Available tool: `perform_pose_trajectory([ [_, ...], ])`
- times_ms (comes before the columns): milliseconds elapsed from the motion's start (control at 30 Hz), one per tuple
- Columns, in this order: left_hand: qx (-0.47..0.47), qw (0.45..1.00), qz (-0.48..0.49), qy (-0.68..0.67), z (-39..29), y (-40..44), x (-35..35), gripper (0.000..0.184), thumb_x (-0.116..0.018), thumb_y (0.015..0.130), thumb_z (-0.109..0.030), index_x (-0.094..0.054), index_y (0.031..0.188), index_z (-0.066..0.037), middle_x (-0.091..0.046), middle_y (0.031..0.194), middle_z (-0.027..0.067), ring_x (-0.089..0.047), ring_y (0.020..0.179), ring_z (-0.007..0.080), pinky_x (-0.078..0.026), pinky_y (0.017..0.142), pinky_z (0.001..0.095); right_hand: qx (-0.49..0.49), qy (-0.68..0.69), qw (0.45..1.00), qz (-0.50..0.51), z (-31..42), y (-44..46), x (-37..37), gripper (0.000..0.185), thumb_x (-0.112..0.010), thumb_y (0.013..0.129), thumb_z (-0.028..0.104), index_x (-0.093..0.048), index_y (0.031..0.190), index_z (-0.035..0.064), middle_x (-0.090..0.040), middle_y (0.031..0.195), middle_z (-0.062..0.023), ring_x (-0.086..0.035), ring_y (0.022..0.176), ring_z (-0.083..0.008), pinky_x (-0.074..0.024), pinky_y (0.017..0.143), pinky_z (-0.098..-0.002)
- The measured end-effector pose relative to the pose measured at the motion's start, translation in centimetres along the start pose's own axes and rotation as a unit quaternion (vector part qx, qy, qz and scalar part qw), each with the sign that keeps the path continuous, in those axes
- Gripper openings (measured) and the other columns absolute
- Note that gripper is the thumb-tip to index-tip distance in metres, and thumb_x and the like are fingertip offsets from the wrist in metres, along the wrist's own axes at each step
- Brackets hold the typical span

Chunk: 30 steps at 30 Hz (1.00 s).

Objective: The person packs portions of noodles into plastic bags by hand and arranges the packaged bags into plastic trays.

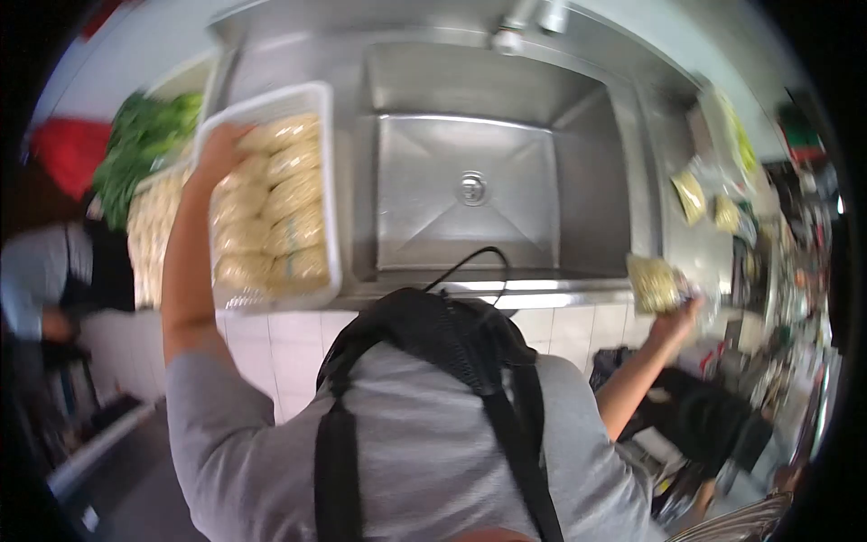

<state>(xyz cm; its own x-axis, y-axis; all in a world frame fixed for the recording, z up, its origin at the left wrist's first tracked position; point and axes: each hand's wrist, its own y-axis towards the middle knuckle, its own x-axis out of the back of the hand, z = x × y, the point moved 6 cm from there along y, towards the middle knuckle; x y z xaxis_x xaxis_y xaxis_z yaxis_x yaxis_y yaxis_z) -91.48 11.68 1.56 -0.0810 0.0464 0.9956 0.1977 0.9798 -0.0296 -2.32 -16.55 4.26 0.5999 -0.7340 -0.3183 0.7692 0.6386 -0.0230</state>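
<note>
A white plastic basket [327, 190] stands on the steel counter left of the sink, filled with rows of pale noodle bundles [293, 194] in clear wrap. My left hand [221, 152] reaches over the basket's far left corner, at the noodles and rim there. Its fingers are blurred and partly hidden, so I cannot make out a grip. On the right, my right hand [677, 316] is closed on a clear plastic bag of noodles [654, 282], held at the counter's front edge. Two smaller bags of yellowish food [689, 197] lie on the counter beyond it.
A steel sink [470, 230] with a drain lies between my hands, a tap [508, 41] at its back. Left of the basket are more pale bundles [153, 226] and leafy greens [149, 149]. A person [54, 271] is at far left. Cluttered shelves [795, 271] stand at right.
</note>
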Motion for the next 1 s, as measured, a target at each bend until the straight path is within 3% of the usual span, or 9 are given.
perform_pose_trajectory([
  [67,-0.045,0.987,-0.149,-0.044,1.2,-1.7,2.7,0.050,-0.076,0.072,-0.012,-0.067,0.121,-0.012,-0.065,0.113,0.0145,-0.058,0.108,0.0349,-0.044,0.096,0.0434,-0.016,-0.021,0.999,0.032,0.5,-1.5,-2.5,0.054,-0.045,0.101,0.042,-0.052,0.127,-0.0043,-0.062,0.120,-0.0211,-0.060,0.110,-0.0341,-0.0472,0.098,-0.0474],
  [200,0.088,0.976,-0.048,-0.191,8.0,-0.4,-3.8,0.039,-0.072,0.076,-0.013,-0.070,0.114,-0.007,-0.070,0.108,0.0155,-0.065,0.102,0.0315,-0.049,0.092,0.0388,-0.008,0.035,0.998,0.046,1.3,-1.6,-5.2,0.039,-0.047,0.102,0.035,-0.056,0.110,-0.0013,-0.067,0.106,-0.0205,-0.065,0.096,-0.0315,-0.0532,0.087,-0.0419],
  [267,0.111,0.990,0.044,-0.077,5.1,0.2,0.5,0.036,-0.071,0.080,-0.013,-0.069,0.115,-0.004,-0.071,0.106,0.0171,-0.067,0.099,0.0271,-0.050,0.089,0.0343,0.023,0.048,0.998,0.027,3.0,-2.3,-6.8,0.034,-0.050,0.101,0.035,-0.055,0.107,0.0014,-0.066,0.104,-0.0204,-0.066,0.097,-0.0350,-0.0557,0.084,-0.0446],
  [367,0.109,0.978,-0.101,-0.146,-6.9,-0.4,9.8,0.029,-0.066,0.088,-0.012,-0.069,0.115,-0.001,-0.072,0.104,0.0151,-0.067,0.098,0.0211,-0.050,0.087,0.0299,0.020,0.095,0.994,0.047,4.6,-1.8,-7.0,0.040,-0.048,0.101,0.039,-0.054,0.109,0.0000,-0.064,0.101,-0.0211,-0.067,0.095,-0.0369,-0.0571,0.083,-0.0480],
  [467,0.015,0.870,-0.176,-0.460,-14.1,1.5,10.7,0.024,-0.062,0.093,-0.011,-0.069,0.114,0.000,-0.072,0.101,0.0109,-0.066,0.096,0.0161,-0.048,0.085,0.0269,-0.013,0.063,0.996,0.060,4.9,-2.3,-8.3,0.050,-0.045,0.102,0.042,-0.052,0.114,-0.0060,-0.066,0.104,-0.0272,-0.067,0.096,-0.0374,-0.0574,0.083,-0.0470],
  [633,-0.164,0.895,-0.032,-0.414,-43.2,2.6,12.3,0.024,-0.062,0.095,-0.013,-0.068,0.113,0.001,-0.072,0.101,0.0088,-0.065,0.097,0.0140,-0.047,0.089,0.0260,0.037,0.066,0.988,0.134,8.8,1.5,-6.5,0.058,-0.036,0.103,0.046,-0.052,0.116,-0.0081,-0.065,0.109,-0.0299,-0.066,0.099,-0.0374,-0.0575,0.082,-0.0458],
  [867,-0.355,0.811,0.070,-0.460,-72.3,5.3,9.6,0.022,-0.068,0.087,-0.007,-0.071,0.108,0.000,-0.073,0.097,0.0078,-0.067,0.092,0.0145,-0.050,0.086,0.0268,0.101,0.075,0.980,0.153,11.1,10.3,-1.0,0.059,-0.035,0.102,0.051,-0.058,0.116,-0.0014,-0.067,0.111,-0.0243,-0.067,0.100,-0.0293,-0.0554,0.085,-0.0407],
  [933,-0.386,0.780,0.162,-0.465,-79.3,6.4,6.2,0.035,-0.071,0.084,-0.005,-0.066,0.118,-0.003,-0.071,0.106,0.0093,-0.065,0.100,0.0171,-0.049,0.092,0.0293,0.008,-0.259,0.963,0.070,6.4,13.7,3.2,0.057,-0.037,0.102,0.050,-0.059,0.130,0.0044,-0.060,0.128,-0.0167,-0.057,0.118,-0.0300,-0.0416,0.103,-0.0392],
  [1000,-0.428,0.778,0.143,-0.437,-85.5,6.5,2.7,0.051,-0.076,0.079,-0.007,-0.060,0.128,-0.005,-0.067,0.118,0.0115,-0.062,0.110,0.0195,-0.045,0.099,0.0318,0.098,-0.337,0.906,0.236,3.7,16.3,4.8,0.054,-0.039,0.102,0.047,-0.055,0.137,0.0097,-0.050,0.141,-0.0150,-0.044,0.133,-0.0322,-0.0312,0.112,-0.0405],
])
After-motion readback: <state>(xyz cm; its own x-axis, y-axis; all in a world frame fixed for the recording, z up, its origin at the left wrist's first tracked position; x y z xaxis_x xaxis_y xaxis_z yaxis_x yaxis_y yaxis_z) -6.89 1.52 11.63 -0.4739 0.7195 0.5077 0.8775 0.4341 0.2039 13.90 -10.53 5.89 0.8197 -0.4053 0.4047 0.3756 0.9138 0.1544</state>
